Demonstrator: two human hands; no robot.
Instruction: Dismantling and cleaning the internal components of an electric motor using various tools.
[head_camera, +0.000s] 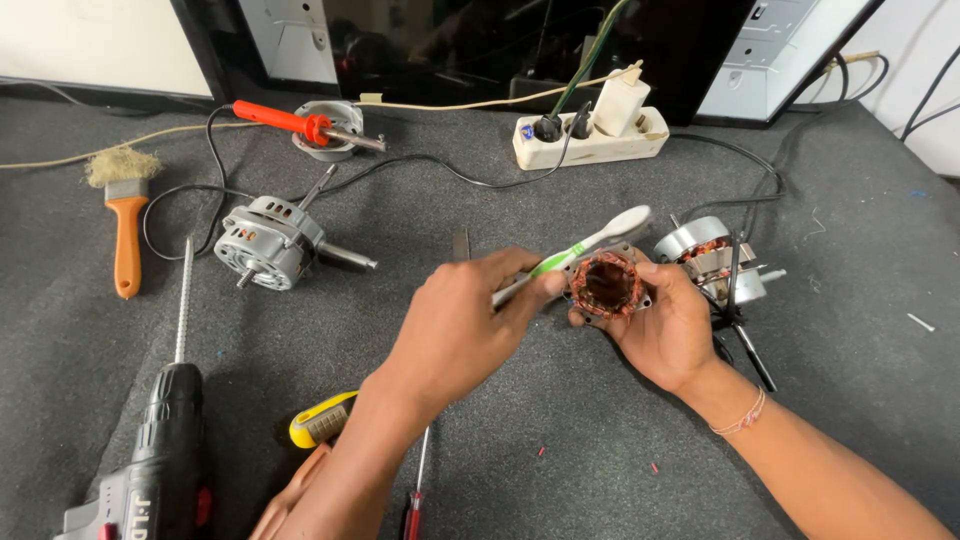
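Both hands are busy: my right hand (665, 325) cups the copper-wound round motor stator (607, 285) above the grey mat (560, 420), my left hand (465, 320) clenches the white-and-green toothbrush (580, 250). I'd judge light strokes best, sparing the windings.

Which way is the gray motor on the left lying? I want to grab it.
Tipped on its side: the gray motor rests on the mat, shaft pointing right.

Left hand (460, 325) with toothbrush (585, 250) at copper-wound stator (607, 285) in right hand (665, 330), above grey mat (560, 420).
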